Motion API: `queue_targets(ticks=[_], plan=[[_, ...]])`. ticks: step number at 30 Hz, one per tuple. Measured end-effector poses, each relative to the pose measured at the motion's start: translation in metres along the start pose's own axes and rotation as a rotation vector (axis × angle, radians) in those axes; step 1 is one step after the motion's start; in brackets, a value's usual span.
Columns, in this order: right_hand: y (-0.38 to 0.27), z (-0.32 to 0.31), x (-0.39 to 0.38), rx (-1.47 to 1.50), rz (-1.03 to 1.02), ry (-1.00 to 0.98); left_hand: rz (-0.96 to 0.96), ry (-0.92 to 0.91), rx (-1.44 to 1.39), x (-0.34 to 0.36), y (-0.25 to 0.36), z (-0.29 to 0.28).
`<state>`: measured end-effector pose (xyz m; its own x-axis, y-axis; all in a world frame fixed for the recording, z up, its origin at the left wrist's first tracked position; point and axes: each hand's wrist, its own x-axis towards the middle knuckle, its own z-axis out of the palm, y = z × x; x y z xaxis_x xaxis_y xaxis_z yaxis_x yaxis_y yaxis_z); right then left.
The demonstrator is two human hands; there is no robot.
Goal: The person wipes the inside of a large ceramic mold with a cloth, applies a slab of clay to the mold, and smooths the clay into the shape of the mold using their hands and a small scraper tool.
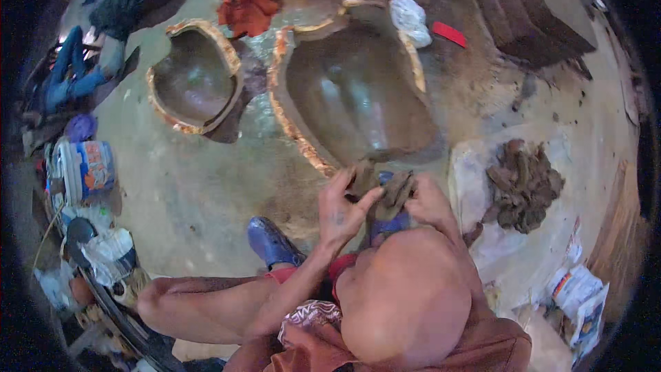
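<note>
My left hand [344, 210] is closed round a lump of wet grey-brown clay [363, 178]. Beside it, my right hand [428, 201] grips more clay [396, 191]; whether the two lumps are still joined is hard to tell. Both hands are just on the near side of a large mould [297, 134], lined with smooth dark clay [358, 89] and edged with a rough orange-white rim. Farther left stands a smaller mould [153, 89] of the same kind, also clay-lined. To the right of my right hand, a heap of clay pieces [525, 186] rests on a pale sheet [471, 172].
Behind the moulds lie a crumpled red cloth [249, 8], a white plastic bag [410, 21] and a red flat piece [449, 34]. A large dark brown block [527, 10] stands far right. Tubs and clutter, including a white-blue bucket [86, 169], line the left side.
</note>
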<state>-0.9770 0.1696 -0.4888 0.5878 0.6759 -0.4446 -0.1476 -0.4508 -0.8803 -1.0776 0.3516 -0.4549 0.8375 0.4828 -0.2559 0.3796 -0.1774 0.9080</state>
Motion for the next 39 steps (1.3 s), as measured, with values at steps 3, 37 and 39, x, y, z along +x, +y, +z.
queue_targets(ticks=[3,37,39], plan=[[0.015,-0.061,-0.050,-0.011,-0.046,0.297,0.383,-0.334,0.076,0.033,0.042,0.045],[0.008,-0.106,0.117,0.462,0.045,0.938,-0.790,-0.601,-0.425,0.049,-0.018,0.006],[0.007,-0.100,0.114,0.492,0.081,0.942,-0.481,-0.801,-0.002,0.063,0.033,-0.001]])
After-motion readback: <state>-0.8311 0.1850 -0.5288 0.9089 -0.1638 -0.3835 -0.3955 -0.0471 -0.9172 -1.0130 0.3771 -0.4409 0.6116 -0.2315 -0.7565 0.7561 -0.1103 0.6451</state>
